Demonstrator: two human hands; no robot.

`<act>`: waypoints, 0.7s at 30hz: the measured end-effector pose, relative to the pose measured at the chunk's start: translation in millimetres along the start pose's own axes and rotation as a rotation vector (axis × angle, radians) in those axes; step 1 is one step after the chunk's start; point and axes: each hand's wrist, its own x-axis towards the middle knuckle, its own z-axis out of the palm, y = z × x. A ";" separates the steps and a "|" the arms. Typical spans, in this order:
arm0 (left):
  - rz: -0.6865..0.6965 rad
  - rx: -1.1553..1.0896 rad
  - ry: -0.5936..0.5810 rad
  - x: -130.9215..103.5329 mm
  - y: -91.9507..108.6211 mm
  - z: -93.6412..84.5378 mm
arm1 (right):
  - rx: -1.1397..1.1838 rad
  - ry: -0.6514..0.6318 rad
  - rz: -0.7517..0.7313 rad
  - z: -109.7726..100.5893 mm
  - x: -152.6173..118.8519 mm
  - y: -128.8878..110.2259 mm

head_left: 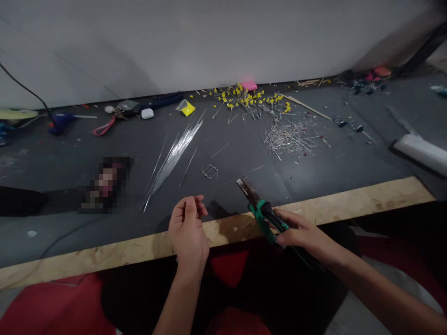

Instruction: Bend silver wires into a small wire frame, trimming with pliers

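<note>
My right hand (296,228) is wrapped round green-and-black pliers (267,211), whose jaws point up and left above the table's wooden edge. My left hand (190,223) is raised over the same edge with its fingers curled and the thumb against them; whatever they hold, if anything, is too small to make out. Beyond my hands, a small ring of bent wire (210,171) lies on the dark table. To its left are a short wire with a looped end (187,166) and a bundle of straight silvery wires (174,156).
A pile of short wire pieces (291,137) and yellow-tipped wires (244,97) lie at the back. A small yellow packet (186,108), keys with a pink strap (104,126) and a white case (147,113) are back left. A white object (424,151) lies right. Wood (314,207) edges the table.
</note>
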 end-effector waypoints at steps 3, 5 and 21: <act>0.011 0.018 -0.030 -2.3 -3.2 -0.2 | 0.009 0.006 0.017 0.4 0.3 0.6; 0.014 0.035 -0.056 -5.6 -6.4 -0.4 | 0.010 0.007 0.015 0.8 1.2 1.2; 0.080 0.132 -0.187 -17.9 -16.1 -5.1 | -0.118 0.111 -0.002 9.9 6.0 9.5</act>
